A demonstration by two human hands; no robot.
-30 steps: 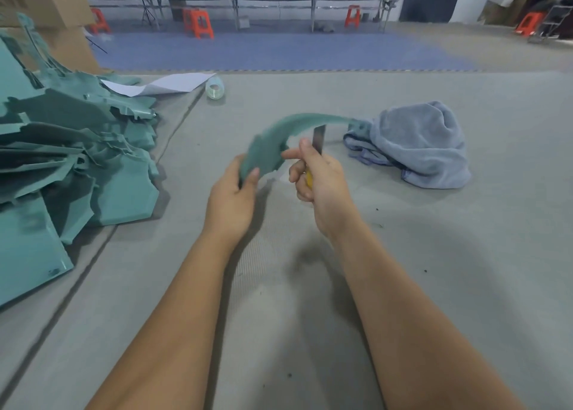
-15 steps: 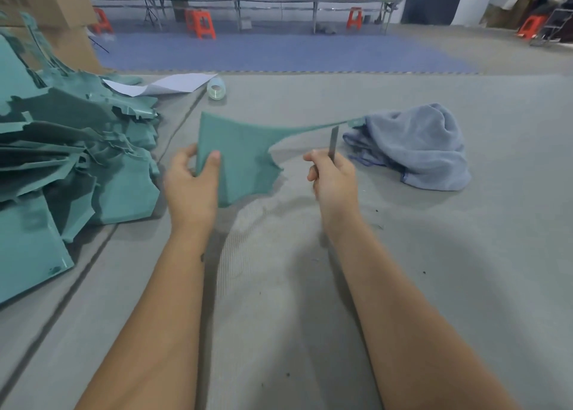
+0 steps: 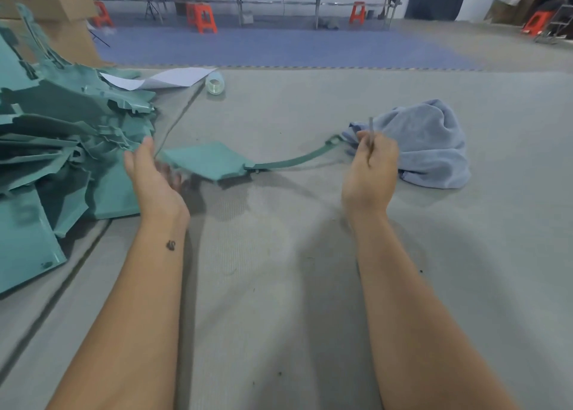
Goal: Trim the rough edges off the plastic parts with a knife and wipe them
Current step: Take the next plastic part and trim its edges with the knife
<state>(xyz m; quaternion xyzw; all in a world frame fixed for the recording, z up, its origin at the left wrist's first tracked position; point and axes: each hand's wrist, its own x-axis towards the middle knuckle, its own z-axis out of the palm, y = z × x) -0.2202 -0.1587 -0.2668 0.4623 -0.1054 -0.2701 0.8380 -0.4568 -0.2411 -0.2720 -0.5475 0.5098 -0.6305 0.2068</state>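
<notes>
— So, biggest first: what's on the bench (image 3: 310,285)?

— At nine o'clock, a heap of teal plastic parts (image 3: 62,149). At two o'clock, a crumpled blue towel (image 3: 431,146). At the centre lies the teal part (image 3: 207,160) in work: a flat panel with a long thin strap curving off toward the towel.

— How will it handle?

— Light, I'd judge, and the panel fairly stiff, but the strap looks whippy. Take it by the panel's edge near the rough spot, so the blade meets something steady.

— And the hands?

— Left hand (image 3: 152,177) is at the panel's nine o'clock edge, palm open, thumb up; its fingers are blurred, so whether they touch the part I can't tell. Right hand (image 3: 369,170), at three o'clock, is curled around the knife (image 3: 370,133), blade pointing up.
</notes>
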